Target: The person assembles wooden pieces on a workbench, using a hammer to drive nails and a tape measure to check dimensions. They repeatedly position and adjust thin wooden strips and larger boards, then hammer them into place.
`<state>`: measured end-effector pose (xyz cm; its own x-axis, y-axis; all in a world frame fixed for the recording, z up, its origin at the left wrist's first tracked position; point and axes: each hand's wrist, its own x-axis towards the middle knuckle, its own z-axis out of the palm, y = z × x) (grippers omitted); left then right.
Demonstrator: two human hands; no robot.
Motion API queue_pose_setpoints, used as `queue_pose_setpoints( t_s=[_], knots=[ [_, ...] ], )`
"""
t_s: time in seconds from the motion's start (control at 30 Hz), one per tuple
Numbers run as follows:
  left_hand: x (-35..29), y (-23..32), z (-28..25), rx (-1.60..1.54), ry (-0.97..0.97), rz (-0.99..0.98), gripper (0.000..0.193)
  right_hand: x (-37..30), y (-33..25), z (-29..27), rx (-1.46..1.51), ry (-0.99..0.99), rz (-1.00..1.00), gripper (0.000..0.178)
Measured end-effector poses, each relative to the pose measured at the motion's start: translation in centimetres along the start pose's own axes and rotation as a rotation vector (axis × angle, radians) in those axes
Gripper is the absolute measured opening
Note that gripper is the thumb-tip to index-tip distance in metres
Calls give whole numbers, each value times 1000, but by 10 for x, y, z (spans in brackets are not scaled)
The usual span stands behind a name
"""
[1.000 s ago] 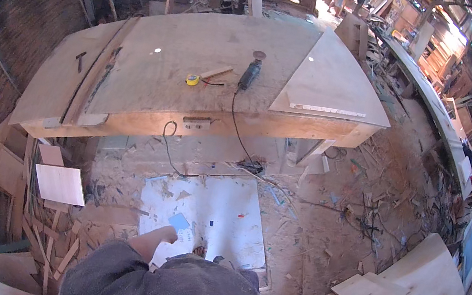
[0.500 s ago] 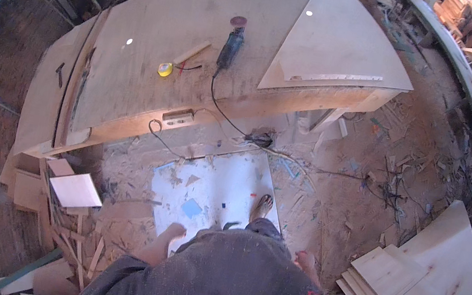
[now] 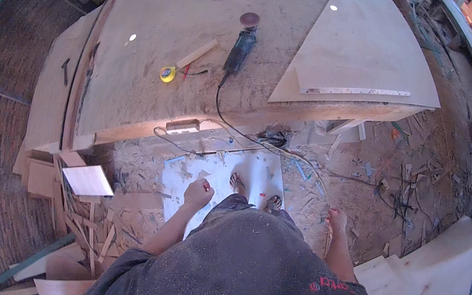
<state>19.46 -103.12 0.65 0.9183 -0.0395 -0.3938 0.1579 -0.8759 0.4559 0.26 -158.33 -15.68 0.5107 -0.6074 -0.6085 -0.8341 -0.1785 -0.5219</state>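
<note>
- Feet stand on the white sheet, floor-level before the table; I judge good footing means avoiding loose scraps and the dark cord tangle.
- Left hand: fingers curled, above sheet, nothing visible held.
- Right hand: beside sheet, curled; closure of both, I cannot tell.

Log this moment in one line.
left hand: nothing seen held | right hand: nothing seen held | corded disc tool: on workbench | yellow tape measure: beside wooden stick
</note>
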Motion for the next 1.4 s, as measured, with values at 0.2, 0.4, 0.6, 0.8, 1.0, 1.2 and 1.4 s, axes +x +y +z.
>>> queue_pose_setpoints(
  t_s=[0.2,0.4,0.6,0.8,1.0,1.2,1.4],
  knots=[
    [82,30,-40,15,224,142,25,-30,-77,24,-305,56,-93,28],
    [160,64,-86,-20,422,306,21,-36,-169,20,-450,56,-176,30],
    [212,120,-100,-138,584,268,18,44,-289,-19,-368,334,-364,29],
    [248,180,-103,-132,606,234,22,116,-434,-74,-377,610,-603,62],
    [281,212,-90,-97,636,243,28,151,-517,-98,-655,398,-802,68],
    [282,187,-69,1,736,280,30,178,-513,-85,-643,237,-865,67],
    [202,173,-65,48,605,4,27,112,-563,-96,-1037,-110,-847,107]
  ],
)
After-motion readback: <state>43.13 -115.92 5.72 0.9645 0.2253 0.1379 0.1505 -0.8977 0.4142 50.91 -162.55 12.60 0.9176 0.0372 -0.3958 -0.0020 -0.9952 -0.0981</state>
